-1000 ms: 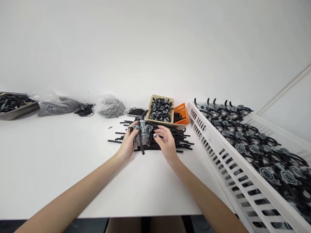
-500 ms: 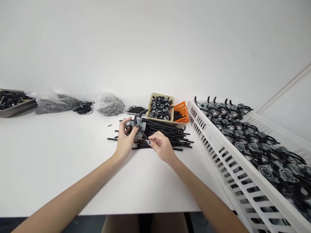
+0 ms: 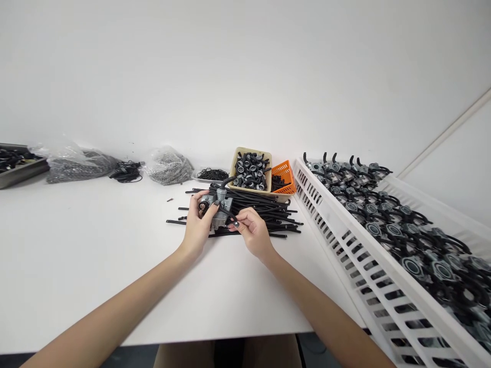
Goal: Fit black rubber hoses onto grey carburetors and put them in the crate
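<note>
My left hand (image 3: 199,220) is closed around a grey metal carburetor (image 3: 221,204), its thumb on the near side of the body. A curved black tube rises from the carburetor's top and bends right. My right hand (image 3: 251,230) pinches the lower end of a short black rubber hose (image 3: 228,212) that runs down from the carburetor's body. Its far end, by the left thumb, is partly hidden. Under and behind both hands lies a loose pile of long black hoses (image 3: 268,212) on the white table (image 3: 95,266).
A large white slotted crate (image 3: 355,240) full of carburetors stands on the right. Along the wall are a beige basket (image 3: 232,164) of black fittings, an orange basket (image 3: 290,176), a tray of black rings (image 3: 212,175), plastic bags (image 3: 169,164) and a metal tray (image 3: 23,173).
Both hands keep their hold on the carburetor and hose, with only a slight shift. The surroundings have moved a little to the left in view.
</note>
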`<state>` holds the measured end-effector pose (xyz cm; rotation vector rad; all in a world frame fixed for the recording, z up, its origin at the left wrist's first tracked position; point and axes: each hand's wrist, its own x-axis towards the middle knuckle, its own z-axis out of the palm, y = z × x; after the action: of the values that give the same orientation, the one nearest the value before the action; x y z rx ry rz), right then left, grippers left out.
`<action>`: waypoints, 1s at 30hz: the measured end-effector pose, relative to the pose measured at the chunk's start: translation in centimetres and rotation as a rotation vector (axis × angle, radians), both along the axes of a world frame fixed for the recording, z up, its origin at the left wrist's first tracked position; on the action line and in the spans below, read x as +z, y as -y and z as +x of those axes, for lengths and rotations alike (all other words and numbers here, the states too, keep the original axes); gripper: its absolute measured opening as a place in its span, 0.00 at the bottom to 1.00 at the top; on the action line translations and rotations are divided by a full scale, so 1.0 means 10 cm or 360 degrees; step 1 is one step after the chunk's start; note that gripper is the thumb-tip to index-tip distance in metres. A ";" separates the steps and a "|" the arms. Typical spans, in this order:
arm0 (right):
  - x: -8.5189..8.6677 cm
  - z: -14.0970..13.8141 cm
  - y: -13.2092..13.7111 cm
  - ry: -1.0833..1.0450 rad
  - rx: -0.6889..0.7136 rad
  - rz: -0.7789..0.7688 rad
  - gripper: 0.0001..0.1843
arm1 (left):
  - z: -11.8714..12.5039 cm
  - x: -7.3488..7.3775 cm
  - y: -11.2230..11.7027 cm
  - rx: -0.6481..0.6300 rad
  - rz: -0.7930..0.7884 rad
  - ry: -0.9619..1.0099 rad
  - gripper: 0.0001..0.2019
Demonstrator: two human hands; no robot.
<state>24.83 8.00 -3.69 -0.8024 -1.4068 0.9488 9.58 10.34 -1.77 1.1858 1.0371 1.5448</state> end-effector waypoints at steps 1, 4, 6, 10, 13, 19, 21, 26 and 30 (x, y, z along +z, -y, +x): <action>-0.01 0.01 -0.01 0.0052 -0.0037 0.0041 0.13 | 0.00 0.00 0.00 -0.0006 -0.0006 0.0009 0.21; -0.02 0.03 -0.02 0.0223 -0.0186 0.0205 0.08 | 0.00 -0.01 0.00 -0.0046 -0.0023 0.0048 0.21; -0.01 0.05 -0.02 0.0306 -0.0254 0.0282 0.06 | 0.00 -0.01 0.01 -0.0066 -0.0032 0.0057 0.21; 0.04 0.06 0.01 0.0463 -0.0309 0.0383 0.06 | 0.01 0.00 0.02 -0.0074 -0.0073 0.0104 0.21; 0.08 0.05 0.05 0.0591 -0.0327 0.0497 0.07 | 0.03 0.00 0.02 -0.0070 -0.0096 0.0157 0.20; 0.05 0.05 0.05 0.0725 -0.0342 0.0578 0.08 | 0.03 -0.05 0.00 -0.0049 -0.0096 0.0119 0.21; 0.02 0.06 0.03 0.0755 -0.0356 0.0589 0.08 | 0.03 -0.07 0.00 -0.0056 -0.0124 0.0117 0.21; -0.03 0.09 0.00 0.0819 -0.0373 0.0650 0.09 | 0.03 -0.09 0.00 -0.0076 -0.0180 0.0139 0.22; -0.04 0.06 0.02 0.0899 -0.0366 0.0649 0.10 | 0.04 -0.08 0.00 -0.0046 -0.0169 0.0152 0.23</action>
<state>25.46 7.80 -4.06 -0.9304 -1.8628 0.2377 9.99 10.30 -2.56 1.0398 1.0214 1.4906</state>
